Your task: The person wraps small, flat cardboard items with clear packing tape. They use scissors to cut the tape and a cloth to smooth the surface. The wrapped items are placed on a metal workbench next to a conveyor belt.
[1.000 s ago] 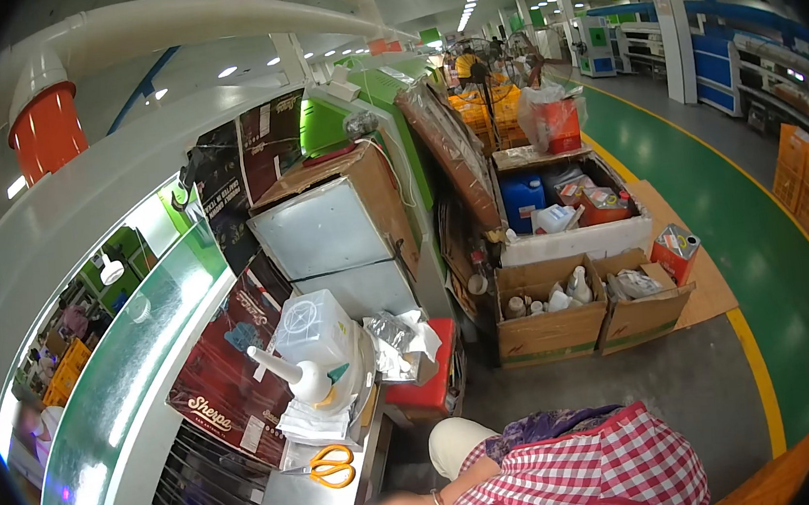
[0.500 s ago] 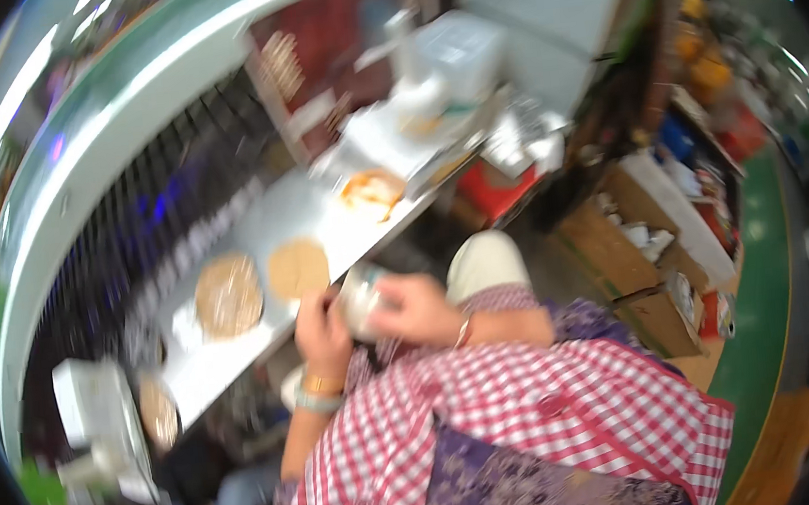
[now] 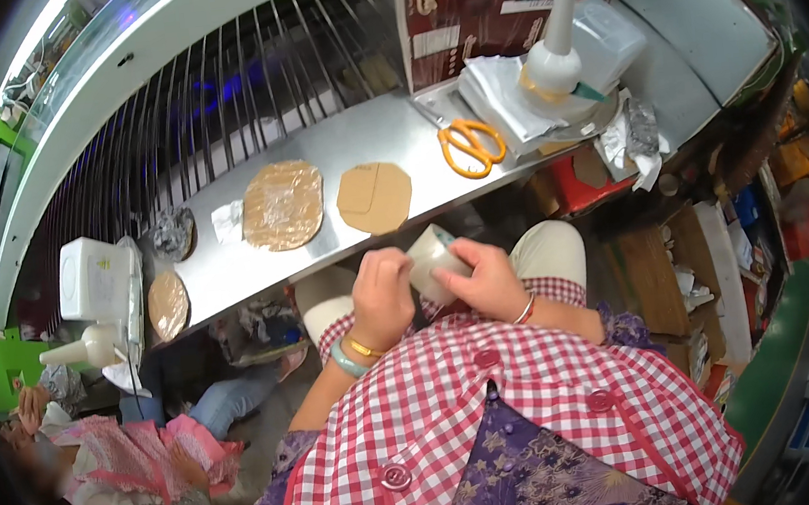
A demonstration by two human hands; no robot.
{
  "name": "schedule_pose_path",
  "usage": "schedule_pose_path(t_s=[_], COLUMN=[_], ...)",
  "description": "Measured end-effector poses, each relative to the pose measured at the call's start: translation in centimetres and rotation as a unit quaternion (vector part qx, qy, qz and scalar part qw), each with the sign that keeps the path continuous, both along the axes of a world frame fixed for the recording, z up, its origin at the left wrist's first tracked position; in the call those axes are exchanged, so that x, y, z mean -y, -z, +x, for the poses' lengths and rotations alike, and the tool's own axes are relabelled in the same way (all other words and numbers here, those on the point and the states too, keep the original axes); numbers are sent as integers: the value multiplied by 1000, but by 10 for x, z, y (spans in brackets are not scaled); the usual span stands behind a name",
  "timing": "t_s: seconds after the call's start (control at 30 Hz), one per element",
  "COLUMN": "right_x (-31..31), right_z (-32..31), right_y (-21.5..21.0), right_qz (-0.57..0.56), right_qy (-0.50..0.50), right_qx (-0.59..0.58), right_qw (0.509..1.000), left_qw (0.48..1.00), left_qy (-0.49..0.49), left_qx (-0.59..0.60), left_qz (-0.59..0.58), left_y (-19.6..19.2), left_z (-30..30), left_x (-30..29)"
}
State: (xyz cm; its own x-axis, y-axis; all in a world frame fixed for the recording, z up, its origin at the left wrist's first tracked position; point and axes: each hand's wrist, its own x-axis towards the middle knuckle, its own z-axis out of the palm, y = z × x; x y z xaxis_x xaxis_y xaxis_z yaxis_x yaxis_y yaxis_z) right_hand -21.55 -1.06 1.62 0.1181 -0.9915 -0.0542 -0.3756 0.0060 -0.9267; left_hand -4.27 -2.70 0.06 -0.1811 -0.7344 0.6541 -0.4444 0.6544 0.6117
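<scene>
Above my lap, my right hand (image 3: pixel 488 279) grips a wide roll of clear packing tape (image 3: pixel 437 267), thumb on its side. My left hand (image 3: pixel 382 296) is closed, with its fingertips pinched at the roll's left edge; whether a loose tape end is between them cannot be made out. Just beyond my hands on the metal ledge lies a flat brown cardboard piece (image 3: pixel 375 198) with cut corners. Left of it is a similar piece wrapped in clear tape (image 3: pixel 283 206). Orange-handled scissors (image 3: pixel 472 148) rest on the ledge to the right.
A white bottle with a long nozzle (image 3: pixel 556 53) stands on plastic bags at the back right. Metal bars (image 3: pixel 262 91) run behind the ledge (image 3: pixel 222 280). A co-worker in pink (image 3: pixel 137 454) sits at lower left. Cardboard boxes (image 3: pixel 654 267) stand at right.
The view has turned and sharpened, so the ledge and its contents sit differently in the picture. Both hands stay at the tape roll, which now shows more of its opening.
</scene>
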Motion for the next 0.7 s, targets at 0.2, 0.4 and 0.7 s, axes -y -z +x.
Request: schedule_pose_path(t_s=[0.2, 0.4, 0.7], right_x=[15, 28, 53], right_z=[-1, -14, -92], right_y=[26, 38, -32], right_qz=[2, -14, -122], right_qy=[-38, -73, 274], right_qx=[79, 89, 515], right_qw=[996, 993, 803], left_qw=[994, 965, 977], left_qy=[-15, 33, -11], left_qx=[28, -112, -103], left_qz=[104, 233, 189], left_y=[16, 5, -18], left_z=[12, -9, 19], left_x=[15, 21, 5])
